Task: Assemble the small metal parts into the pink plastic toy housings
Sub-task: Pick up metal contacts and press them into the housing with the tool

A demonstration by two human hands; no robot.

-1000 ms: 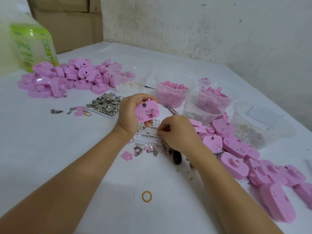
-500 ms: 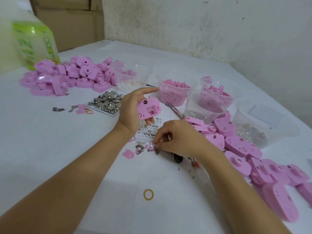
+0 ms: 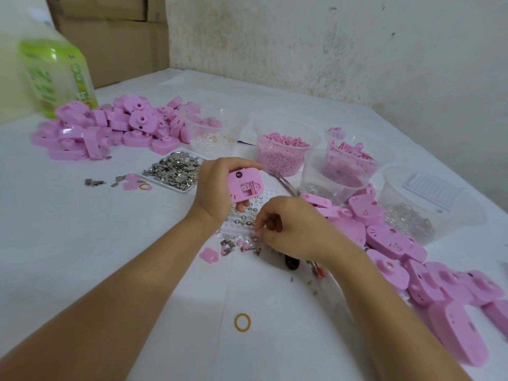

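Soft even daylight, faint shadows, wide-angle edge distortion, slight blur

- A rough, whitish plaster wall [image 3: 330,50] runs along the back, speckled with dark stains and scuffs.
- Brown cardboard boxes [image 3: 110,37] stand stacked at the far left, beside the wall's edge.
- A table [image 3: 82,257] under a white, faintly creased cover fills the foreground.
- The light is soft and even, casting only faint shadows.

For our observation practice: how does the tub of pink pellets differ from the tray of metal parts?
The tub is tall, round and clear; the tray is flat, rectangular and white. The tub holds pink pellets; the tray holds silvery pieces. Both sit on the table.
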